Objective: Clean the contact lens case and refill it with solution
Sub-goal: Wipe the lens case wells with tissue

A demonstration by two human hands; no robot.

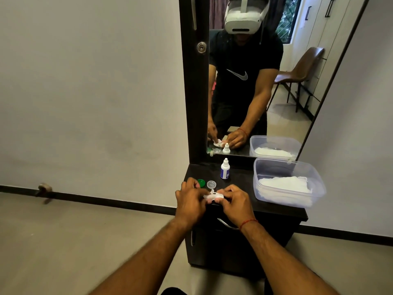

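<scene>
On the dark dresser top [244,184], my left hand [190,199] and my right hand [235,202] meet over the contact lens case [217,196], which is mostly hidden under a piece of white tissue [209,195]. My right hand grips the case by its right end. My left hand pinches the tissue against it. A green cap [201,182] and a clear cap [211,184] lie just behind my fingers. The small white solution bottle [224,168] stands upright farther back, capped.
A clear plastic tub [287,167] with white tissues in it sits on the right of the dresser. A tall mirror [255,81] rises behind, showing a person in a headset. A drawer handle [226,224] is below my right hand. Bare floor lies to the left.
</scene>
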